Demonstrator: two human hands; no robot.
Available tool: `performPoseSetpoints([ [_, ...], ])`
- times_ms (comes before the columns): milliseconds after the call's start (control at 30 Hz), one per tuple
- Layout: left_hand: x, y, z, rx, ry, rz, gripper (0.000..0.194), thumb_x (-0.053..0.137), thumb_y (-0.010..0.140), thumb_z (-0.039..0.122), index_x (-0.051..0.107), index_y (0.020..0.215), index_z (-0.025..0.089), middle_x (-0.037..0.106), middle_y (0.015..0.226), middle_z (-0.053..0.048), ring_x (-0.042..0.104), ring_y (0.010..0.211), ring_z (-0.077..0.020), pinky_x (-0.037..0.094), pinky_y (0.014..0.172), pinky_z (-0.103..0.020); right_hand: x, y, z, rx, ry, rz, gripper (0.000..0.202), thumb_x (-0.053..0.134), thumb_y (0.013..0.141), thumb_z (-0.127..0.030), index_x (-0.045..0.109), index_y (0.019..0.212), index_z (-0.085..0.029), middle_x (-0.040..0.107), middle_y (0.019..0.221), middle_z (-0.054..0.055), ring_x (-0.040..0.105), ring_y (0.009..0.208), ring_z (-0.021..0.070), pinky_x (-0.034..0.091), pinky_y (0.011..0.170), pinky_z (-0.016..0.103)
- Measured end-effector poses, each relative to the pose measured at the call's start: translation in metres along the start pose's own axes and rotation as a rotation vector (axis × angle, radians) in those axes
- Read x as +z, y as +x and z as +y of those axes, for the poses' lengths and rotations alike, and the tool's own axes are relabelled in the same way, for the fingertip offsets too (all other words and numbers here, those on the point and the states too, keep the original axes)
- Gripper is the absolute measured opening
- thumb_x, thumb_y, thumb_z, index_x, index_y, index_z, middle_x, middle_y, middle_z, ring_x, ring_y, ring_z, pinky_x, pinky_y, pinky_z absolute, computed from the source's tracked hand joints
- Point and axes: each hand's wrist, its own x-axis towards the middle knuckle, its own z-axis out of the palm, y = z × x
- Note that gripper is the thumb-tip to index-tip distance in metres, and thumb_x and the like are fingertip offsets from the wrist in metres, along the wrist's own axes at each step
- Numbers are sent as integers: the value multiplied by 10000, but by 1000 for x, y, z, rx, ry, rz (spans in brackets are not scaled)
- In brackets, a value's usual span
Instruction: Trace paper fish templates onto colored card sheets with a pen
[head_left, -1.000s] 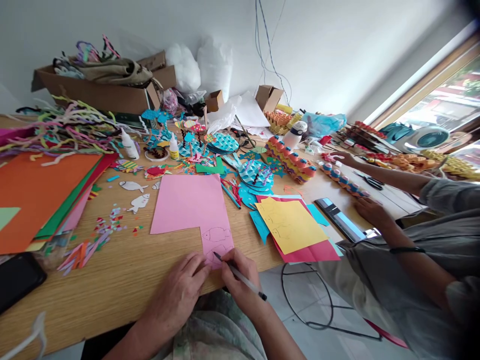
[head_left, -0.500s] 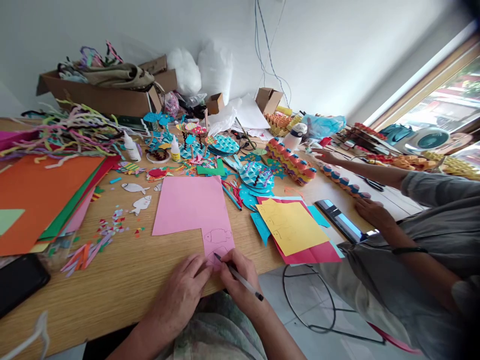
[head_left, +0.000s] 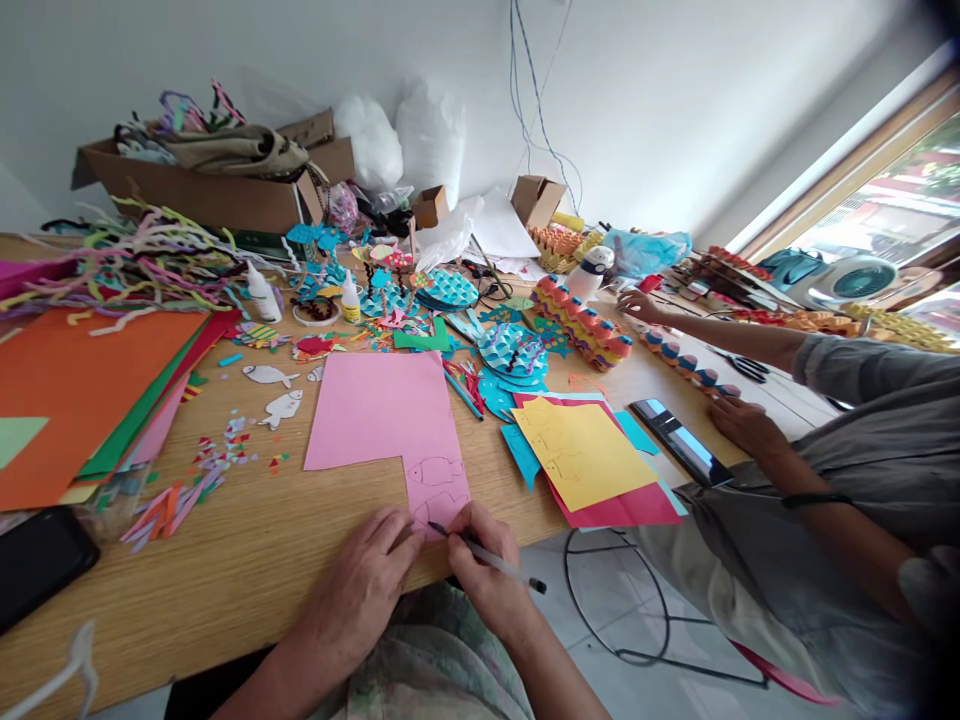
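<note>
A pink sheet (head_left: 382, 410) lies on the wooden table, with a narrower strip reaching toward the front edge. A fish outline shows on that strip, and a second, partial outline sits below it. My right hand (head_left: 487, 560) is closed around a black-capped pen (head_left: 502, 568), its tip on the strip. My left hand (head_left: 375, 565) lies over the strip's lower left corner, fingers together and pressing the paper down. Two white paper fish (head_left: 283, 408) rest left of the sheet.
Yellow paper (head_left: 589, 455) on red sheets lies to the right, beside a phone (head_left: 679, 440). Coloured sheets (head_left: 97, 390) and a black phone (head_left: 45, 565) are at left. A person's hand (head_left: 746, 425) touches an egg-carton strip (head_left: 686, 365). Glue bottles (head_left: 262, 295) stand behind.
My right hand and the pen have shifted slightly down and right, the pen lying flatter. My left hand stays put. The other person's far hand has moved slightly left.
</note>
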Motion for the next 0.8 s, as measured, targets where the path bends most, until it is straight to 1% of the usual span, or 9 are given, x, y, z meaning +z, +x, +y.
performPoseSetpoints([
  [67,0,0,0,1,12,10,353,470,823,66,513,1141,211,542,1136,-52,496,1065,-207,464,921,-388,1,2,2,13,8,20,65,442,719,-155,476,673,-186,454,547,-54,414,489,89,307,481,202],
  [167,1,-1,-1,0,36,31,371,470,813,55,508,1150,206,543,1148,-53,490,1081,-213,457,935,-395,4,5,6,-19,-13,23,49,459,727,-153,490,710,-187,462,563,-56,410,492,87,312,486,203],
  [300,1,-2,-1,5,28,26,397,440,810,45,495,1169,206,547,1146,-53,496,1080,-204,459,938,-395,7,9,6,-58,-34,19,57,458,736,-147,484,709,-190,492,591,-43,437,519,96,334,506,210],
  [433,1,-2,-1,4,25,53,431,420,795,35,489,1178,221,549,1152,-55,503,1078,-207,471,920,-394,7,10,5,-64,-62,10,61,457,740,-152,487,704,-190,499,588,-37,450,524,104,343,513,217],
  [633,1,-1,-1,6,28,28,361,449,819,60,505,1143,210,548,1126,-51,495,1074,-214,466,925,-398,3,4,4,-52,-47,-7,75,458,702,-122,478,677,-189,479,576,-47,431,513,93,320,498,203],
  [800,1,1,0,5,-4,34,339,441,845,87,498,1156,210,552,1110,-54,509,1047,-204,474,907,-394,1,0,0,-51,-46,-13,88,442,675,-114,473,638,-187,473,558,-51,425,512,91,312,497,199],
])
